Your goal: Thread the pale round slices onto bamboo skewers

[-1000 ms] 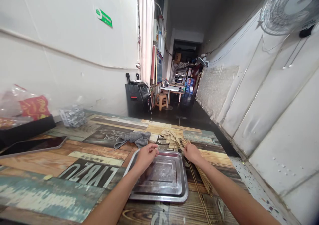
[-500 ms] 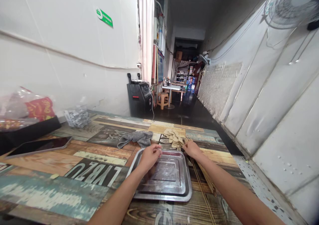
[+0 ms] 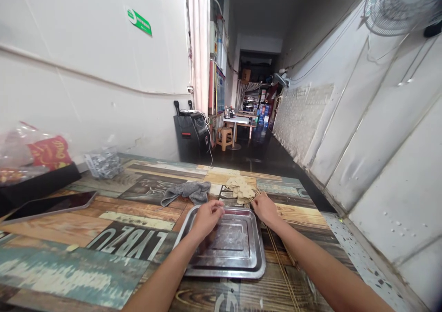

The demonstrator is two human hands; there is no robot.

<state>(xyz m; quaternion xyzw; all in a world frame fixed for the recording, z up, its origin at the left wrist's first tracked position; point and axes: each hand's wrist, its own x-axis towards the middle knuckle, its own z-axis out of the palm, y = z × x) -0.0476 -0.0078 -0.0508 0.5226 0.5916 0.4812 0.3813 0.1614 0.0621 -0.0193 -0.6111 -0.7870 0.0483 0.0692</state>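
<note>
My left hand [image 3: 208, 217] hovers over the upper left part of a shallow metal tray [image 3: 229, 238], with thumb and fingers pinched together. A small pale bit may be at its fingertips, too small to name. Just past the tray's upper right corner, my right hand [image 3: 265, 208] has its fingers closed on thin bamboo skewers [image 3: 280, 263]. Their far ends run to a heap of pale flat slices [image 3: 239, 187], which look threaded on them. Part of the skewer bundle is hidden under my right forearm.
A grey cloth [image 3: 188, 193] lies behind the tray. To the left are a dark-screened tablet or phone [image 3: 51, 206], a clear bag of small grey packets [image 3: 103, 164] and a black box [image 3: 41, 183] with plastic packaging. Beyond the patterned table [image 3: 117, 210] stands a black speaker [image 3: 193, 137].
My right hand has shifted very slightly down and left by the skewers. My left hand stays pinched over the tray. The camera view has moved a little.
</note>
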